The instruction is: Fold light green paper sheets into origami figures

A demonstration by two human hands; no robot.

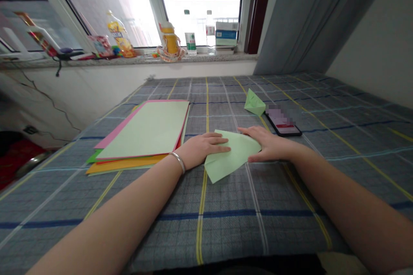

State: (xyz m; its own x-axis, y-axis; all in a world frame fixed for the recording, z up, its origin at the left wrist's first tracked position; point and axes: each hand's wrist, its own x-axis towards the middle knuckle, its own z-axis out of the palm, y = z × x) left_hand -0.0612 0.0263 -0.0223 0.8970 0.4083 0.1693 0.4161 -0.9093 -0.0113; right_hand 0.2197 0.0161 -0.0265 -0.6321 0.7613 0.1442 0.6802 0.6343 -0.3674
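A light green sheet of paper (pixel 232 154), partly folded, lies on the checked cloth before me. My left hand (pixel 201 149), with a silver bangle at the wrist, rests on the sheet's left part, its fingers stretched out flat. At the right end is my right hand (pixel 265 144), thumb and fingers spread along opposite edges of the paper. Between them the paper's end curves slightly. Farther back stands a small folded green paper piece (pixel 254 103), apart from both hands and close to a phone (pixel 283 121).
To the left lies a stack of coloured paper (pixel 145 131), light green on top with pink, orange and green below. The grey checked cloth (pixel 232 232) covers the surface. Bottles, a yellow cup (pixel 171 44) and boxes (pixel 226 34) line the windowsill (pixel 135 60) behind.
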